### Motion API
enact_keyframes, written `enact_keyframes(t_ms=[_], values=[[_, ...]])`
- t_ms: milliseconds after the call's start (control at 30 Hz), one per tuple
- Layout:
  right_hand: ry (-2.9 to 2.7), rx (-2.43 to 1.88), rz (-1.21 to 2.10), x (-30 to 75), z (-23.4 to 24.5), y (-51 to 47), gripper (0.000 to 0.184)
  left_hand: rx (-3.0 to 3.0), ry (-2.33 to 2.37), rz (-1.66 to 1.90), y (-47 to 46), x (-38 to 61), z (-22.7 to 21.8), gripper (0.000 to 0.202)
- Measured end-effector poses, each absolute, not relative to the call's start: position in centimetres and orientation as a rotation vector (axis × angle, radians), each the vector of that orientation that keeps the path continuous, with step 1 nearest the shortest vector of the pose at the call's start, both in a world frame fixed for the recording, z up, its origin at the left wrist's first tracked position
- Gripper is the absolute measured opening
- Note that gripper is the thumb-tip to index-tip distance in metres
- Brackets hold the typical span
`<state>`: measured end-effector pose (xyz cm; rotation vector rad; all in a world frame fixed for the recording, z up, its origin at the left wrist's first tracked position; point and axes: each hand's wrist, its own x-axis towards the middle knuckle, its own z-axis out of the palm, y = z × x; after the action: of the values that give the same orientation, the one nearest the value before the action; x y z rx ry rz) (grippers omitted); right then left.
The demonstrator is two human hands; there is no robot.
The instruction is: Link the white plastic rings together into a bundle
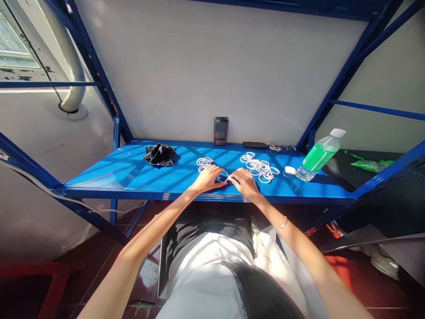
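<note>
Near the front edge of the blue table, both hands close on one thin white ring. My left hand grips its left side, fingers bent over it. My right hand pinches the right side between thumb and fingertips. Just behind the left hand lies a small group of white rings. A larger loose pile of white rings spreads out behind and to the right of the right hand. What the rings are made of is too small to tell.
A crumpled black plastic bag sits on the left. At the back stand a blurred dark box, a black phone and a coiled cable. A green-labelled bottle and a small white case are to the right. Blue posts frame the table.
</note>
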<state>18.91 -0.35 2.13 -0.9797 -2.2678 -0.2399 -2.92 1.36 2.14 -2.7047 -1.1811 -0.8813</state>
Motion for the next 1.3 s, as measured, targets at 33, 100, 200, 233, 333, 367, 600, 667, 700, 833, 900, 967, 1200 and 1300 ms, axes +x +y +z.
enact_keyframes(t_ms=[33,100,200,233,333,367,600,667,700,833,900,967,1200,1300], values=[[-2.267,-0.980,-0.240,18.91,2.12,-0.35,0.022,-2.707,-1.182,-0.881,1.37,-2.91,2.15,0.046],[-2.264,-0.981,-0.241,18.93,2.07,-0.34,0.023,-2.721,-1.177,-0.871,1.37,-2.91,2.18,0.046],[-2.253,-0.982,-0.252,18.96,1.98,-0.32,0.026,-2.735,-1.155,-0.865,1.38,-2.96,2.14,0.048],[-2.250,-0.982,-0.259,18.97,1.95,-0.32,0.027,-2.735,-1.148,-0.865,1.39,-2.98,2.11,0.049],[-2.252,-0.973,-0.270,18.98,1.89,-0.30,0.030,-2.729,-1.135,-0.863,1.46,-3.05,2.01,0.049],[-2.255,-0.971,-0.270,18.98,1.88,-0.30,0.031,-2.729,-1.133,-0.863,1.48,-3.07,1.99,0.049],[-2.272,-0.993,-0.254,18.97,1.94,-0.44,0.028,-2.714,-1.105,-0.876,1.38,-3.11,2.08,0.046],[-2.279,-0.991,-0.245,18.98,1.95,-0.46,0.028,-2.713,-1.102,-0.869,1.35,-3.13,2.10,0.045],[-2.282,-0.993,-0.238,18.98,1.95,-0.45,0.028,-2.715,-1.101,-0.869,1.35,-3.14,2.09,0.046],[-2.288,-0.997,-0.208,19.01,1.89,-0.39,0.031,-2.723,-1.082,-0.875,1.47,-3.19,1.94,0.045],[-2.288,-0.994,-0.201,19.03,1.85,-0.36,0.032,-2.719,-1.074,-0.876,1.55,-3.21,1.85,0.045],[-2.287,-0.988,-0.200,19.05,1.83,-0.34,0.032,-2.714,-1.076,-0.874,1.58,-3.23,1.79,0.045],[-2.299,-0.984,-0.201,19.06,1.82,-0.34,0.028,-2.738,-1.078,-0.885,1.54,-3.22,1.77,0.047],[-2.305,-0.979,-0.216,19.06,1.77,-0.30,0.025,-2.744,-1.071,-0.886,1.54,-3.21,1.73,0.047]])
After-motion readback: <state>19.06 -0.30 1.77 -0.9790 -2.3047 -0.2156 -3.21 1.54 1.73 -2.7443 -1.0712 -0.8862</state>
